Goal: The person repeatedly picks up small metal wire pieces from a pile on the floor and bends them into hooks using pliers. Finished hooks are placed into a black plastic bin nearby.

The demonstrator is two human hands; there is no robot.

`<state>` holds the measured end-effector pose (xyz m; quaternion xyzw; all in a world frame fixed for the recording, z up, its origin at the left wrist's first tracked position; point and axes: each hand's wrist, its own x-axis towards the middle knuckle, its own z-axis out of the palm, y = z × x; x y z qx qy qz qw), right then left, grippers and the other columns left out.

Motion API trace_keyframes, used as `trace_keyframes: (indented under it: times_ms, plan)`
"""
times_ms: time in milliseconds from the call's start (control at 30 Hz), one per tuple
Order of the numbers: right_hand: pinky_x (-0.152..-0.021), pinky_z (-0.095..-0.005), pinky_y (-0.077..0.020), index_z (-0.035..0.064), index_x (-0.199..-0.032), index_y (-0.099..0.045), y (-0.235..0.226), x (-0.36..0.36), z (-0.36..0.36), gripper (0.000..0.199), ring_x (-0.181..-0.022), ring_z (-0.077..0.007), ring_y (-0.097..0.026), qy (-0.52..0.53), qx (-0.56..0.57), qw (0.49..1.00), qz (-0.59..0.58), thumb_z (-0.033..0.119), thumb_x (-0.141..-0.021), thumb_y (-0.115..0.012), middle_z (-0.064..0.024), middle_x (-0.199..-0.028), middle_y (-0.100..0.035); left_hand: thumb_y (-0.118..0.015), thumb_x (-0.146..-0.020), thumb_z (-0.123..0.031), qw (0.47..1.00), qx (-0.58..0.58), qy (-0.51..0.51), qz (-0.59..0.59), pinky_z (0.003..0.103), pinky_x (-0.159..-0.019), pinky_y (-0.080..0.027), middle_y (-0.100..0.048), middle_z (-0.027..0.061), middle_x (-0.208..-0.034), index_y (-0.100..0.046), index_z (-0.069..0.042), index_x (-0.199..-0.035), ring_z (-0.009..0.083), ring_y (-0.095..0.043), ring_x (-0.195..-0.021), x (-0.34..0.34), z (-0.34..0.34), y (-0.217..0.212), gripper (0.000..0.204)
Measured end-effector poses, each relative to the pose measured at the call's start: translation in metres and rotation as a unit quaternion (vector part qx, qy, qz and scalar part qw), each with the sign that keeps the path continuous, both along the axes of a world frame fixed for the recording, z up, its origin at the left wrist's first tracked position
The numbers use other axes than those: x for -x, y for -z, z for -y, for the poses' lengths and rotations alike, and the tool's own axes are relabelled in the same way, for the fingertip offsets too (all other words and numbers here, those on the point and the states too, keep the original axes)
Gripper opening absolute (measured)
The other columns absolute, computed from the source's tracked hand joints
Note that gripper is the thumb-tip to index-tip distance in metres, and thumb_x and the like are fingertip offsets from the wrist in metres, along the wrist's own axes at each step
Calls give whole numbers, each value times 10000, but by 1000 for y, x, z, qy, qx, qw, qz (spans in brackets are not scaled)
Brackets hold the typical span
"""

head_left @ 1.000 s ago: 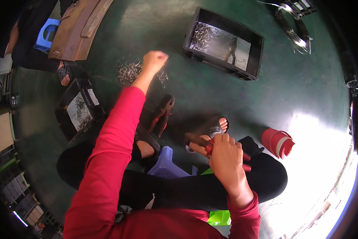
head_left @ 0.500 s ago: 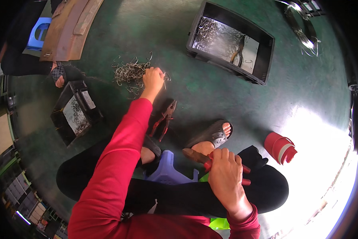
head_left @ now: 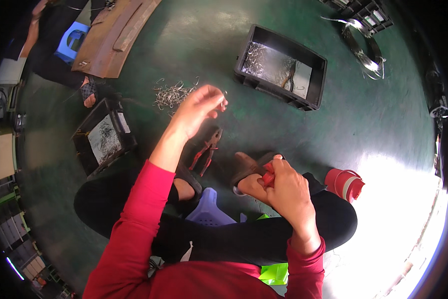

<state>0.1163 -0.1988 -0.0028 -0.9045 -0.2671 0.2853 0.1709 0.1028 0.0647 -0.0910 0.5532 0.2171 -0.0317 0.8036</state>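
My left hand (head_left: 199, 108) is raised over the floor just right of a loose pile of wire hooks (head_left: 171, 95). Its thumb and fingers pinch a small piece of bent wire, of which only a thin bit shows; it looks like a wire hook. Above my right foot, my right hand (head_left: 290, 193) is wrapped round the red grips of a pair of pliers (head_left: 268, 175), whose brownish jaws point up and left. A second pair of red-handled pliers (head_left: 207, 149) lies on the floor between the pile and my feet.
A black crate (head_left: 319, 82) with metal pieces and dark pliers stands at the far right, a smaller black bin (head_left: 82, 149) at the left. A wire coil (head_left: 358, 50), a red bucket (head_left: 341, 183), a wooden board (head_left: 104, 47) and another person's foot (head_left: 89, 97) surround me.
My left hand has lifted off the hook pile and come right and nearer, with a bit of wire in its fingers. My right hand has moved up with the pliers and turned them.
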Motion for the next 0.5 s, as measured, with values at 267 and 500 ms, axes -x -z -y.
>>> trace_keyframes:
  times_ms: [267,500]
  plan:
    - [-701,-315,-469,-29,-960,-564,-30,6,-9,258,-703,-184,-570,43,-171,964,-198,174,-860,-689,-117,-788,-615,-565,-957,-143,997,66,8,28,224,-620,-473,-595,9,-874,-630,10,-1125,85,-560,-712,65,30,-81,236]
    - [-604,-302,-457,-20,-1022,-567,-32,17,-20,332,-644,-145,-590,15,-135,937,-320,250,-871,-688,-86,-718,-621,-552,-956,-85,999,-15,22,20,209,-510,-427,-570,12,-752,-641,39,-1076,66,-520,-610,101,38,-100,194]
